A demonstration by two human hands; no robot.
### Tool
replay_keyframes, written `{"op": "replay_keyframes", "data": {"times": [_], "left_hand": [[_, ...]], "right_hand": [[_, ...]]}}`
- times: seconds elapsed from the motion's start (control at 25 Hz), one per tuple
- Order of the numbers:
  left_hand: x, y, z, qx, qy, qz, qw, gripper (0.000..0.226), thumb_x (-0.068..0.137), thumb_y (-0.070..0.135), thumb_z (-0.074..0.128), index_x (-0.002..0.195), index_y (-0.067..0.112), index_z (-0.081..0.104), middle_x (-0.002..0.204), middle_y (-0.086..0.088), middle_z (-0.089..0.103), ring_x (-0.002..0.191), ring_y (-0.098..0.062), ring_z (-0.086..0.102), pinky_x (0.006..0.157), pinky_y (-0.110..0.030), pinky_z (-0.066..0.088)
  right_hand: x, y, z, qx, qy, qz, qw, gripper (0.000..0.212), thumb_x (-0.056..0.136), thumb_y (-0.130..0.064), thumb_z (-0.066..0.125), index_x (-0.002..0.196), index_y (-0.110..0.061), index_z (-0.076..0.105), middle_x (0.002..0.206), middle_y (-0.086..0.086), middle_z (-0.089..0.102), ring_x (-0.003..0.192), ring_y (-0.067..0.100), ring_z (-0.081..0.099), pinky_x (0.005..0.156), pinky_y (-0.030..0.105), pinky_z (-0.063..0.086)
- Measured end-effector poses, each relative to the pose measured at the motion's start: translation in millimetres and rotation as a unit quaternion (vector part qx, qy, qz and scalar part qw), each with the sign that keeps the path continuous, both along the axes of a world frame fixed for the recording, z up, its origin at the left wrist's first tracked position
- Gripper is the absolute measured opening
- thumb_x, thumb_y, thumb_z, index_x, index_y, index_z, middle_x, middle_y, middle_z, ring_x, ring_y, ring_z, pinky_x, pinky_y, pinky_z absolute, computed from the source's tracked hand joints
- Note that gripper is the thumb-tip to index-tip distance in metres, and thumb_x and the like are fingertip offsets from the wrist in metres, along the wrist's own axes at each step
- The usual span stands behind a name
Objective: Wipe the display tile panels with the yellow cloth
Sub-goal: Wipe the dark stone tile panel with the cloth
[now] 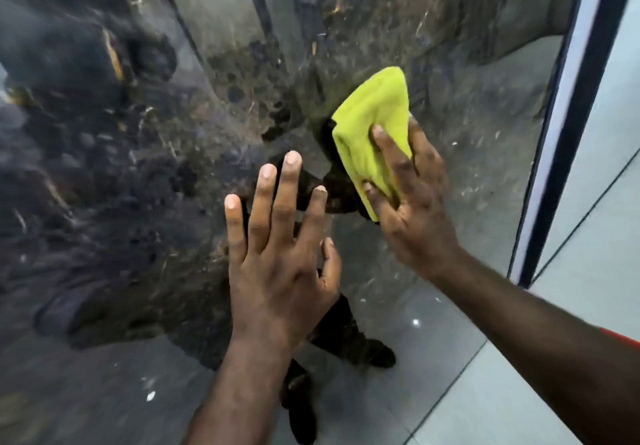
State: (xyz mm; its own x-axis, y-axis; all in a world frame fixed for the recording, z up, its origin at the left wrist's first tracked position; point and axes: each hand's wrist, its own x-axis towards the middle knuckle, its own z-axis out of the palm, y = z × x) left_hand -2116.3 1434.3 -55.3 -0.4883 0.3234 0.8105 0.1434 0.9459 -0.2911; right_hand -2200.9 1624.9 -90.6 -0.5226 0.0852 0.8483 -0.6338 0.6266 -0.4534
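A glossy dark marbled tile panel fills most of the view, standing upright in front of me. My right hand presses a folded yellow cloth flat against the panel, right of centre; the cloth's upper part sticks out above my fingers. My left hand rests on the panel just left of the cloth, palm flat, fingers spread, holding nothing. The panel's shine mirrors my legs and shoes below the hands.
The panel's right edge has a dark frame strip with a pale band beside it. Beyond it lies a light tiled floor with thin dark joints. A red sleeve edge shows on my right arm.
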Motion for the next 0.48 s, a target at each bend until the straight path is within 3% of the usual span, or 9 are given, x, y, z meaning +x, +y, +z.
{"op": "replay_keyframes", "data": {"times": [0.04,0.08,0.12,0.16,0.2,0.28,0.36,0.4,0.48], "left_hand": [[2.9,-6.9,-0.7,-0.006,-0.005,-0.006,1.0,0.059,0.093,0.03,0.07,0.151,0.017,0.065,0.178,-0.013,0.029,0.166,-0.033,0.02,0.136,-0.057,0.004],[5.4,-11.6,-2.2,-0.012,-0.013,-0.013,1.0,0.061,0.093,0.03,0.07,0.152,0.016,0.064,0.178,-0.014,0.028,0.167,-0.033,0.019,0.136,-0.056,0.004],[7.7,-15.2,-3.8,-0.017,-0.02,-0.021,0.999,0.062,0.093,0.03,0.071,0.152,0.015,0.063,0.178,-0.013,0.027,0.167,-0.033,0.018,0.136,-0.056,0.004],[9.0,-17.0,-5.4,-0.02,-0.021,-0.024,0.999,0.062,0.093,0.031,0.07,0.152,0.014,0.063,0.179,-0.013,0.027,0.167,-0.032,0.017,0.136,-0.057,0.004],[8.9,-16.9,-7.0,-0.019,-0.018,-0.025,0.999,0.061,0.094,0.031,0.069,0.152,0.014,0.063,0.178,-0.012,0.028,0.167,-0.032,0.018,0.136,-0.058,0.004],[4.2,-10.3,-11.5,-0.01,-0.005,-0.026,1.0,0.058,0.096,0.033,0.066,0.151,0.013,0.064,0.178,-0.011,0.029,0.167,-0.03,0.019,0.135,-0.059,0.002],[-3.7,-0.9,-15.9,-0.005,0.001,-0.023,1.0,0.057,0.097,0.034,0.065,0.15,0.013,0.064,0.178,-0.01,0.03,0.167,-0.029,0.02,0.135,-0.058,-0.001],[-7.7,3.9,-18.4,-0.01,0.003,-0.023,1.0,0.058,0.097,0.034,0.064,0.15,0.013,0.064,0.178,-0.01,0.03,0.167,-0.029,0.02,0.135,-0.058,-0.002],[-16.7,14.9,-27.9,-0.026,0.0,-0.025,0.999,0.056,0.098,0.034,0.063,0.15,0.013,0.064,0.178,-0.01,0.03,0.167,-0.028,0.02,0.135,-0.058,-0.002]], "right_hand": [[-7.2,4.1,-2.7,-0.044,-0.016,-0.004,0.999,0.069,0.103,-0.036,0.063,0.164,-0.042,0.032,0.172,0.001,0.026,0.158,0.026,0.028,0.129,0.043,0.023],[-22.2,10.4,-7.8,-0.161,-0.069,-0.01,0.984,0.07,0.103,-0.036,0.062,0.165,-0.043,0.031,0.171,0.0,0.028,0.158,0.024,0.028,0.129,0.044,0.024],[-28.7,13.0,-4.8,-0.307,-0.149,0.003,0.94,0.072,0.102,-0.036,0.059,0.166,-0.042,0.028,0.171,0.002,0.03,0.158,0.024,0.03,0.129,0.042,0.025],[-30.6,11.1,-2.2,-0.397,-0.215,-0.005,0.892,0.072,0.103,-0.035,0.056,0.168,-0.041,0.024,0.171,0.004,0.03,0.158,0.025,0.03,0.128,0.039,0.025],[-23.2,5.5,0.7,-0.389,-0.239,-0.025,0.889,0.071,0.106,-0.033,0.054,0.169,-0.04,0.021,0.172,0.006,0.029,0.158,0.027,0.031,0.127,0.039,0.025],[0.2,-8.0,-9.6,-0.237,-0.151,-0.022,0.96,0.07,0.108,-0.03,0.057,0.168,-0.039,0.024,0.171,0.004,0.032,0.157,0.026,0.033,0.126,0.039,0.027],[8.9,-8.5,-26.2,-0.095,-0.066,0.005,0.993,0.068,0.106,-0.028,0.062,0.167,-0.035,0.031,0.17,0.003,0.035,0.157,0.02,0.032,0.127,0.034,0.025],[0.5,-2.5,-37.6,-0.109,-0.083,-0.006,0.991,0.068,0.107,-0.028,0.061,0.167,-0.036,0.03,0.17,0.003,0.035,0.156,0.018,0.031,0.128,0.033,0.025],[-20.8,11.2,-56.9,-0.294,-0.202,-0.037,0.934,0.068,0.108,-0.03,0.055,0.168,-0.039,0.025,0.171,-0.001,0.033,0.155,0.016,0.034,0.129,0.042,0.028]]}}
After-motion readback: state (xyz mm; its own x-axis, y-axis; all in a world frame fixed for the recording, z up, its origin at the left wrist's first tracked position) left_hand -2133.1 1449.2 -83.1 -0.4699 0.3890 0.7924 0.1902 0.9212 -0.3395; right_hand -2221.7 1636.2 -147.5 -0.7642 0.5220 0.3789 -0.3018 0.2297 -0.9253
